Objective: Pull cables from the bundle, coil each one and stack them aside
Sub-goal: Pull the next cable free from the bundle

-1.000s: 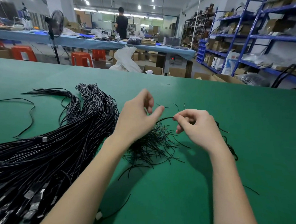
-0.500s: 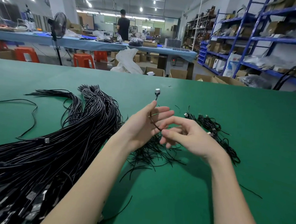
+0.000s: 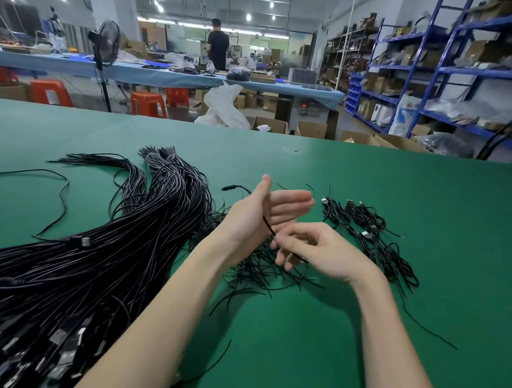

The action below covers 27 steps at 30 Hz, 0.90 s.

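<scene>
No writing is legible anywhere. The left hand (image 3: 265, 212) is raised with fingers straight and together, a thin black cable (image 3: 266, 221) crossing its palm. The right hand (image 3: 320, 250) pinches that cable between curled fingers. The big bundle (image 3: 98, 245) of glossy round black cables lies left on the green felt-like counter (image 3: 396, 201); small coiled cables (image 3: 371, 238) are stacked to the right

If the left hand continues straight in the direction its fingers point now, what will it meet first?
The left hand has straight fingers pointing right. Going on that way, it would probably first reach the pile of coiled cables on the green table. Depth is unclear, so it could pass above them.
</scene>
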Each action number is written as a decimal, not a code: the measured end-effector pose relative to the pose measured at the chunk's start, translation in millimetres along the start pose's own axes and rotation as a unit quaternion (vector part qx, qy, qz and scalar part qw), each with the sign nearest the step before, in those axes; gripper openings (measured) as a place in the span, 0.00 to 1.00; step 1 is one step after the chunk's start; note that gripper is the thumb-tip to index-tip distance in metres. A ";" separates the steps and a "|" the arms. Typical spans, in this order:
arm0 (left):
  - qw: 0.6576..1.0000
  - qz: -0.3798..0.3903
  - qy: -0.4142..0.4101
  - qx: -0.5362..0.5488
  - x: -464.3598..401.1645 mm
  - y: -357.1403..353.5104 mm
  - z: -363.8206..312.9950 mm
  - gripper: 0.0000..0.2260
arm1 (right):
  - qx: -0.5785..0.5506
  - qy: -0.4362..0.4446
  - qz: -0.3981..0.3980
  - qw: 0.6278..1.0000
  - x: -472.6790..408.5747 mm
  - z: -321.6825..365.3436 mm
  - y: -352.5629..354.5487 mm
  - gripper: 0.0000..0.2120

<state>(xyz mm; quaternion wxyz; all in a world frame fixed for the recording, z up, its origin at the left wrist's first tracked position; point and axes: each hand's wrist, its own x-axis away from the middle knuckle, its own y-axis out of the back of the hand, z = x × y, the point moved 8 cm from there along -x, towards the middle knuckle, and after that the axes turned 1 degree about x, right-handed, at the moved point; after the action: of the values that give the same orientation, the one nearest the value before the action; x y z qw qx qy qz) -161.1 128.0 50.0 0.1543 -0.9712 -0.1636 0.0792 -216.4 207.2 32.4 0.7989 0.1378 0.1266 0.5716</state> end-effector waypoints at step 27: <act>0.909 0.067 0.139 -0.387 12.9 1.8 26.7 0.33 | 0.132 0.012 -0.115 0.985 14.7 30.4 34.7 0.15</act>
<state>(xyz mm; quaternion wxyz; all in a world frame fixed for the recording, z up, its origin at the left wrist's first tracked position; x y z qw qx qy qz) -154.0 138.2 23.0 -0.2178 -0.9646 -0.0929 -0.1157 -231.3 229.5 72.7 0.8324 0.2196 0.2255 0.4562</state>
